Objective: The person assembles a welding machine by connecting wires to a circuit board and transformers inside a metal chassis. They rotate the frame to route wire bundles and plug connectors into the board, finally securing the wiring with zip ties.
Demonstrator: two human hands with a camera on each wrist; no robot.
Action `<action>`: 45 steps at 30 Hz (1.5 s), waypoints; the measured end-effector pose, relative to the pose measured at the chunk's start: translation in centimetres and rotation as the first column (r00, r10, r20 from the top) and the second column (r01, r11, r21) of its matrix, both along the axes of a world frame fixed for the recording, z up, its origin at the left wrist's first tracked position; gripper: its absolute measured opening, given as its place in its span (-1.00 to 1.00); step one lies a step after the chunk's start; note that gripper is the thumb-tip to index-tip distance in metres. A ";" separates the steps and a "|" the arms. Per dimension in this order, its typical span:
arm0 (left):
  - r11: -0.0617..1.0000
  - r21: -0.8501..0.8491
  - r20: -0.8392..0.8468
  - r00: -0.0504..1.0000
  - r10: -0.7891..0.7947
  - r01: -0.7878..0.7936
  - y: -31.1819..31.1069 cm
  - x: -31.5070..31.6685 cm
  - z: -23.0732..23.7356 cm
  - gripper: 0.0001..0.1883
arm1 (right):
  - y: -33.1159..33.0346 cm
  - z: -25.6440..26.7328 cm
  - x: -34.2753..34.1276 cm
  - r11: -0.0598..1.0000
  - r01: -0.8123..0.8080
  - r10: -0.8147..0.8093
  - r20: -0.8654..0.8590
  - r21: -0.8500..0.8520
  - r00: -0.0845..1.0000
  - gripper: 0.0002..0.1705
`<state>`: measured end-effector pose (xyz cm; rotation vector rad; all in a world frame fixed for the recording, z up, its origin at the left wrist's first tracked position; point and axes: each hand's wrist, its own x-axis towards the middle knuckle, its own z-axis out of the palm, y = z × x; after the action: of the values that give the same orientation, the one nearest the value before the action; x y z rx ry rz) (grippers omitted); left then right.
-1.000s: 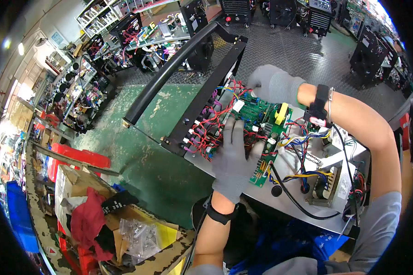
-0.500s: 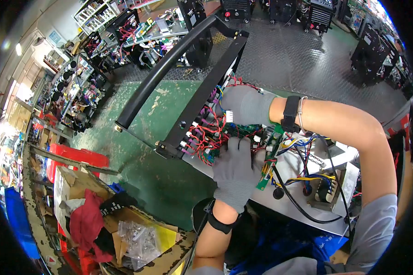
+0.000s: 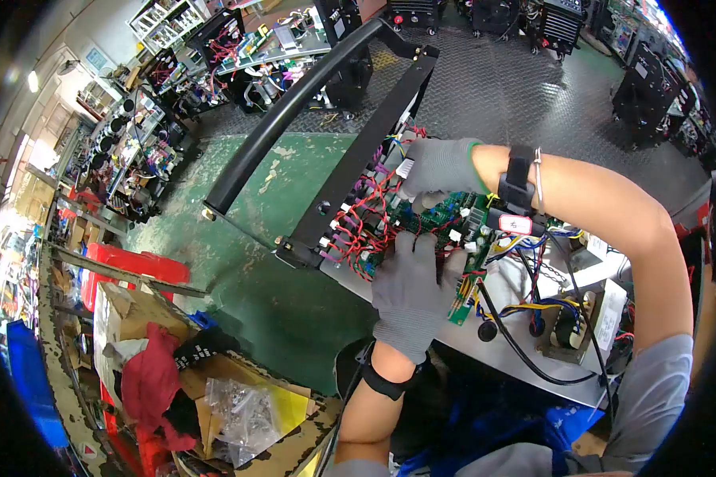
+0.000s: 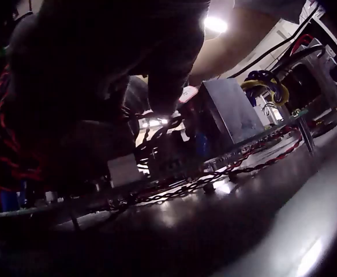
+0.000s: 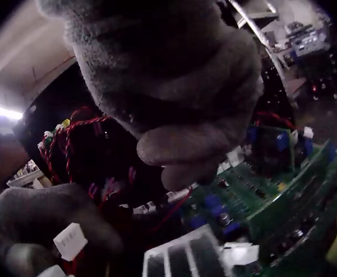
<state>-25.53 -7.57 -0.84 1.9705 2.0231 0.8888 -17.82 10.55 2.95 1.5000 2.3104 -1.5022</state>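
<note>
My right hand (image 3: pixel 444 171), in a grey glove, is over the far part of a green circuit board (image 3: pixel 445 213). Its fingers are curled in the right wrist view, and a white plug connector (image 3: pixel 404 168) shows at their edge in the head view; the grip itself is hidden. My left hand (image 3: pixel 410 290), also gloved, rests over the board's near part, thumb spread and fingers reaching among red wires (image 3: pixel 358 230). Another white connector (image 5: pixel 70 242) overlaps the left fingers in the right wrist view. The left wrist view is mostly dark, with the left fingers above the board's edge.
A black panel with a long handle (image 3: pixel 294 119) borders the metal base plate (image 3: pixel 505 350). A transformer (image 3: pixel 569 326) and a thick black cable (image 3: pixel 533 362) lie on the near right side. At lower left, a cardboard box (image 3: pixel 119 318) holds a red cloth and a plastic bag.
My right hand has moved from the board's far right corner leftward to the white connector, which has shifted and turned. The left hand's fingers, earlier laid out flat, now bend down among the wires.
</note>
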 end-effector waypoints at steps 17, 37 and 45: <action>0.999 -0.010 0.137 0.990 0.039 -0.038 0.8 -0.9 -0.5 -0.32 | -4.2 3.7 -0.4 0.963 -0.084 0.020 -0.243 -0.257 0.970 -0.73; 0.967 -0.030 0.185 0.949 0.254 -0.253 -1.4 -2.5 0.2 -0.63 | -2.4 -0.2 1.1 0.970 -0.102 -0.008 -0.445 -0.223 0.896 -0.70; 0.967 -0.014 0.250 0.936 0.249 -0.253 -0.5 -2.2 0.6 -0.78 | -4.5 2.6 1.7 0.983 -0.175 0.166 -0.158 -0.046 0.973 -0.75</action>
<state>-27.69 -8.06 -0.29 1.5353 2.1497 1.1479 -16.10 6.06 5.54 1.1757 2.3808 -1.6768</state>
